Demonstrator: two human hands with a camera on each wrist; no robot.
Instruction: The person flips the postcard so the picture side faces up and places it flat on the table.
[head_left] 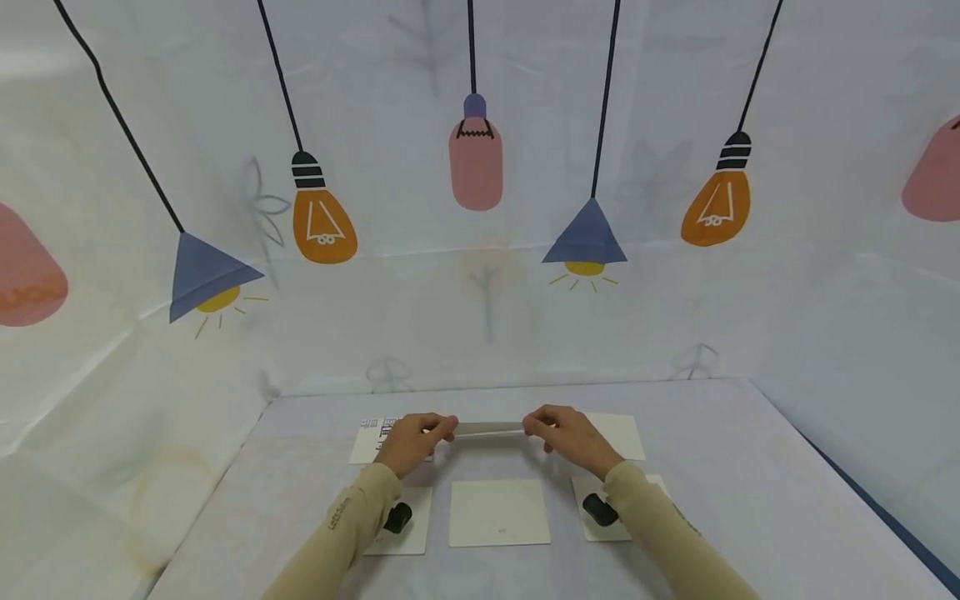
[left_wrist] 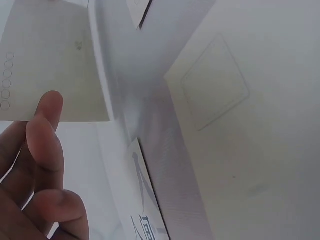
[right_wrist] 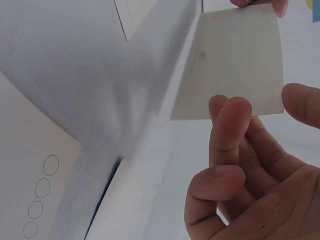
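A pale postcard [head_left: 489,428] is held up off the table, tilted, between the two hands. My left hand [head_left: 416,442] pinches its left end; in the left wrist view a row of small printed ovals runs along one side of this postcard [left_wrist: 55,70]. At the opposite end my right hand [head_left: 573,437] grips it; in the right wrist view the thumb meets one corner and bent fingers touch the near edge. Beneath the left hand lies a card with dark printing [head_left: 367,443]. A blank-looking card [head_left: 619,433] lies behind the right hand.
Nearer on the white table [head_left: 750,500] lie a middle card [head_left: 499,510], a left card [head_left: 408,542] and a right card [head_left: 611,533], the outer two partly covered by the sleeves. A white cloth wall with printed lamps [head_left: 585,233] rises behind the table.
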